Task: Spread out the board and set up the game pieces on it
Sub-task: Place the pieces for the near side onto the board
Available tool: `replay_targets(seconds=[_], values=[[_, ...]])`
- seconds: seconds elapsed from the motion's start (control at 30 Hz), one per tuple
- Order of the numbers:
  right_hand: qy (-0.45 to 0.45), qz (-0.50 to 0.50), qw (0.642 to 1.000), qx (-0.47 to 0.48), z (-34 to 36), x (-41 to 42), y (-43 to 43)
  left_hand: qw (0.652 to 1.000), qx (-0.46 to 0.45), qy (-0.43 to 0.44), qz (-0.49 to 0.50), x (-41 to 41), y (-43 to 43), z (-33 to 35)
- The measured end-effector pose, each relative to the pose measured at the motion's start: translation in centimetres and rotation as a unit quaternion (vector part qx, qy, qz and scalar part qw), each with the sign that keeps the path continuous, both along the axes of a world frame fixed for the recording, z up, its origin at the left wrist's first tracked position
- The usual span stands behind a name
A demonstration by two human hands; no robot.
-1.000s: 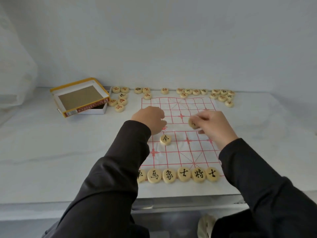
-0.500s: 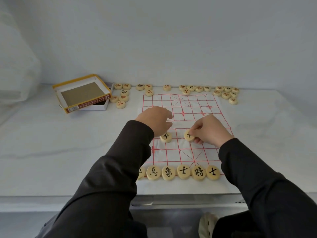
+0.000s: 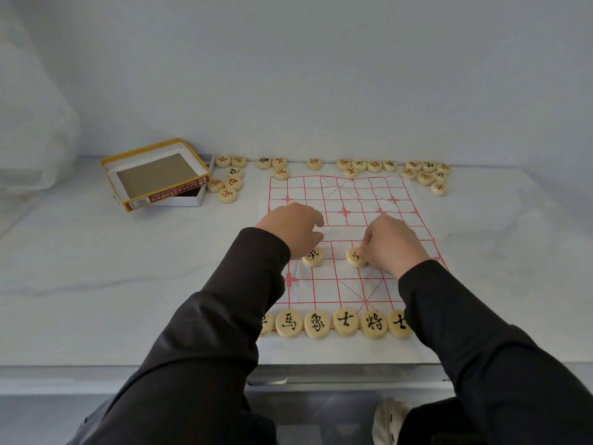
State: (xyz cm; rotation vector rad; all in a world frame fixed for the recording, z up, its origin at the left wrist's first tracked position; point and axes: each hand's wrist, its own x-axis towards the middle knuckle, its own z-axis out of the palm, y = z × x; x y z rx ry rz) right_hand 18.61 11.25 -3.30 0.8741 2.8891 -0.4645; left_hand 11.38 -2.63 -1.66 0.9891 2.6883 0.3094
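Observation:
A white paper board with a red grid lies flat on the pale table. Along its near edge stands a row of several round wooden pieces with black characters. My right hand pinches a black-marked piece that rests on the board. My left hand hovers with curled fingers just above and left of another black-marked piece; what it may hold is hidden.
Several loose red- and black-marked pieces are scattered along the board's far edge and at both far corners. An open yellow-rimmed box sits at the far left. The table's front edge runs below my sleeves.
My right hand brought a piece down from above the board's middle and set it on the grid to the right of the other piece. My left hand drifted slightly nearer.

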Motion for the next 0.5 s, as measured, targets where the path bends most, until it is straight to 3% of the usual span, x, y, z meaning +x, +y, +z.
replay_targets(seconds=[0.37, 0.5], values=[[0.033, 0.003, 0.999, -0.013, 0.6, 0.4, 1.1, 1.0, 0.015, 0.011, 0.019, -0.8, -0.6, 0.6], [-0.003, 0.03, 1.0, -0.008, 0.9, 0.6, 0.5, 1.0, 0.01, 0.01, 0.019, -0.8, -0.8, 0.6]])
